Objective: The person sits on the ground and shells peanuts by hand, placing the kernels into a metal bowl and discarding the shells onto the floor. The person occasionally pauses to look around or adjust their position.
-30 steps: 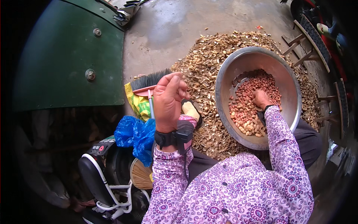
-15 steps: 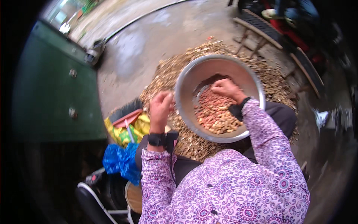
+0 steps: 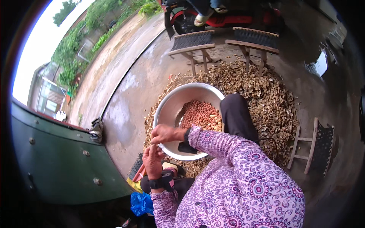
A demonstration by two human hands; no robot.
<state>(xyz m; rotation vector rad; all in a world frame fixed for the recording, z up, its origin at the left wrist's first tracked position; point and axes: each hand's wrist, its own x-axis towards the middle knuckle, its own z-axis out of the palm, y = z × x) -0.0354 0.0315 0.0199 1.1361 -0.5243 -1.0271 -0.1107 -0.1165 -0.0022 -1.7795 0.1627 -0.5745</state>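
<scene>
My left hand (image 3: 153, 164) is raised just outside the left rim of a metal basin (image 3: 167, 104), fingers curled and tips pinched together. My right hand (image 3: 163, 133) reaches across the basin's lower left, its closed fingertips meeting those of my left hand. What they hold, if anything, is too small to make out. The basin holds red peanut kernels (image 3: 195, 114) with some pale unshelled peanuts (image 3: 216, 122) at the right. My dark-trousered knee (image 3: 237, 114) is beside the basin's right side.
A broad shell pile (image 3: 270, 102) surrounds the basin. Wooden stools (image 3: 252, 48) stand ahead and right, before a red scooter (image 3: 232, 19) with a person's feet (image 3: 201, 19). A green metal panel (image 3: 62, 159) is at left, a broom (image 3: 136, 171) and blue bag (image 3: 140, 203) below.
The view has swung, bringing the scooter, stools and yard into sight. My right hand has left the kernels and moved left and up to meet my left hand at the rim.
</scene>
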